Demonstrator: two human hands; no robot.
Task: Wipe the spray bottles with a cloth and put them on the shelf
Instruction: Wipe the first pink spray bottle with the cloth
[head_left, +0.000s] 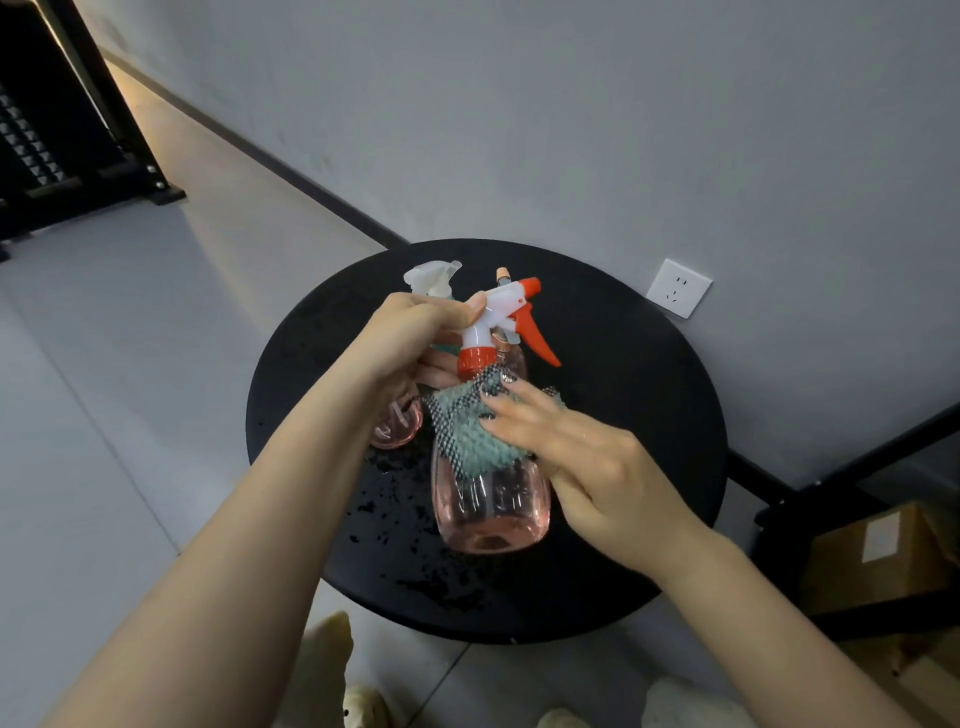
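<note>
A round black table (649, 415) fills the middle of the view, its top speckled with water drops, standing against a grey wall that carries a white socket (678, 288). To the right a black shelf frame (831, 467) runs along the wall, with a cardboard box (878, 551) under it bearing a white label (too blurred to read). A dark rack (57, 130) stands on the floor at the far left.

Over the table a pink spray bottle (491, 514) is held upright, leaning a little, its long axis running from the base nearest the camera up to the white head. The orange nozzle and trigger (537, 332) point right, toward the socket. No writing shows on the bottle.

The left hand (415, 332) grips the spray head, its fingers curled round the white top and neck. The right hand (576, 457) presses a teal cloth (467, 421) with a checked edge against the bottle's shoulder; its fingers lie fairly straight over the cloth while the thumb goes round the side of the bottle.

Behind the left wrist a second pink bottle (395, 426) stands on the table, mostly hidden by the arm. A white trigger head (431, 275) rises beyond the left hand's knuckles, and another bottle (511, 353) with a peach nozzle stands just behind the held one, crowding the space around it.
</note>
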